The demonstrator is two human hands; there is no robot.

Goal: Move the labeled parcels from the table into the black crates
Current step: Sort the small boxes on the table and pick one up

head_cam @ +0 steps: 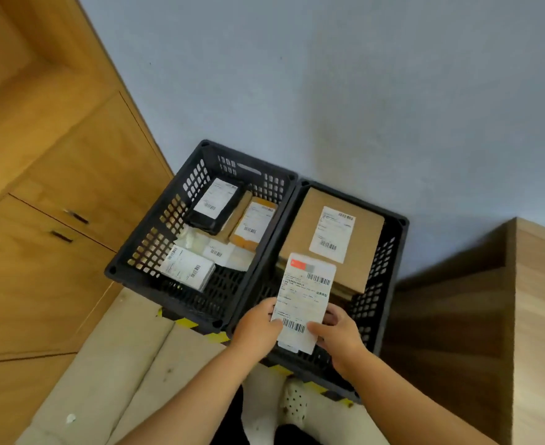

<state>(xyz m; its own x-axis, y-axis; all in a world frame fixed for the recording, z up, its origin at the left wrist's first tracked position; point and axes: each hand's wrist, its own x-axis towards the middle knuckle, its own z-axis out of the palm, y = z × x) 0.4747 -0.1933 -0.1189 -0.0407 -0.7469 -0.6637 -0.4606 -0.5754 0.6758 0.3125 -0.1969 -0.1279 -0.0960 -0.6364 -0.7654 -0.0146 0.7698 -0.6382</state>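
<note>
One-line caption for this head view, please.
Both hands hold a labeled parcel over the right black crate.

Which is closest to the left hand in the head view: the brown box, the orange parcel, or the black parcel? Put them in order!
From the left hand:
1. Brown box, right crate, just beyond the hand.
2. Orange parcel, left crate, middle.
3. Black parcel, left crate, far end.

Looks like a home rm: wood cabinets [56,194], plain wall [329,91], tiled floor [110,364].

White labeled parcel [303,301] held tilted above right black crate [393,239]; left black crate [155,239] holds four parcels.
</note>
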